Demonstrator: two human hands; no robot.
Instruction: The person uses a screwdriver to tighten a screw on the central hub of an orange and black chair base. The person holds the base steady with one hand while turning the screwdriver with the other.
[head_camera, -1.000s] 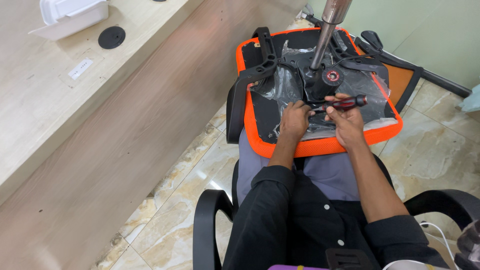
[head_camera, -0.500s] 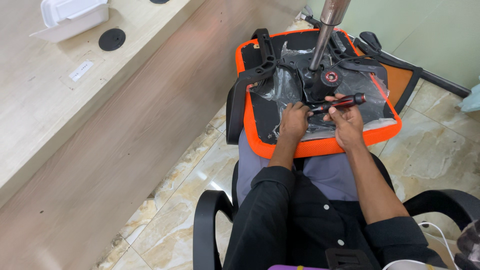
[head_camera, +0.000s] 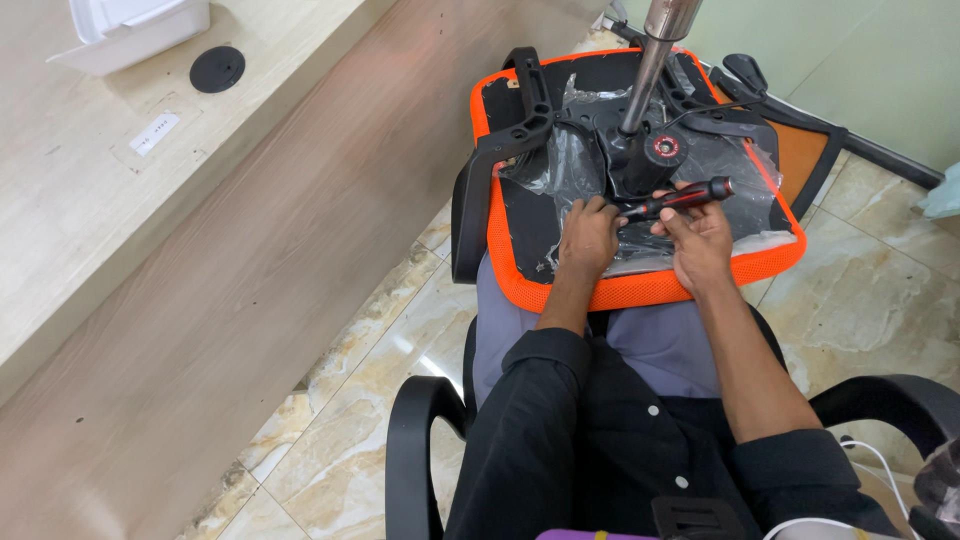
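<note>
Two hands work on an upturned orange chair seat (head_camera: 640, 290) lying across the person's lap. Right hand (head_camera: 700, 245) fingers grip a black-and-red screwdriver (head_camera: 680, 198); left hand (head_camera: 588, 235) fingers press together on the plastic-wrapped underside.

The screwdriver (head_camera: 678, 200) tip hides behind the left hand (head_camera: 588, 236); the metal post (head_camera: 655, 55) runs off at twelve o'clock; the white tub (head_camera: 125, 35) is cropped at eleven.
</note>
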